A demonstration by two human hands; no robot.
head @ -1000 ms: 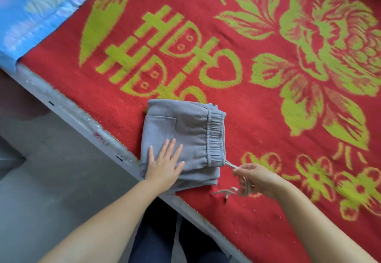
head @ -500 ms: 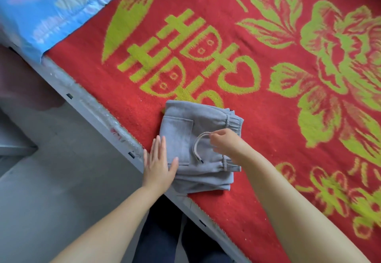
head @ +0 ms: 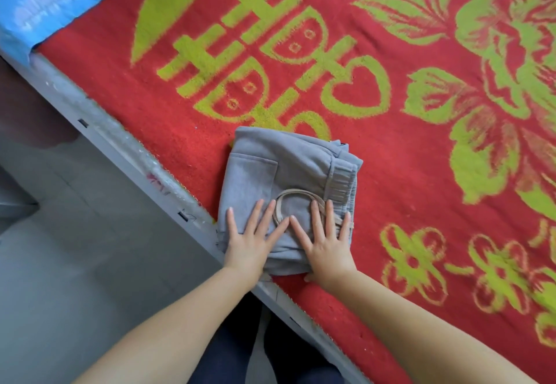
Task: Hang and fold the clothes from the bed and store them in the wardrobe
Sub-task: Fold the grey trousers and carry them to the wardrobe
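Observation:
Folded grey sweatpants lie in a compact square near the bed's front edge, pocket up and elastic waistband to the right. Their drawstring is looped on top of the fold. My left hand lies flat on the near left part of the pants with fingers spread. My right hand presses flat on the near right part, its fingers over the end of the drawstring loop. Both thumbs nearly meet in the middle.
The bed is covered by a red blanket with green flower and character patterns. A blue patterned sheet lies at the far left. The grey bed frame rail runs diagonally, with grey floor beyond it. My dark trousers show below.
My right hand carried the drawstring from the blanket onto the folded pants, let it go, and now lies flat beside my left hand. The left hand stayed pressing on the pants.

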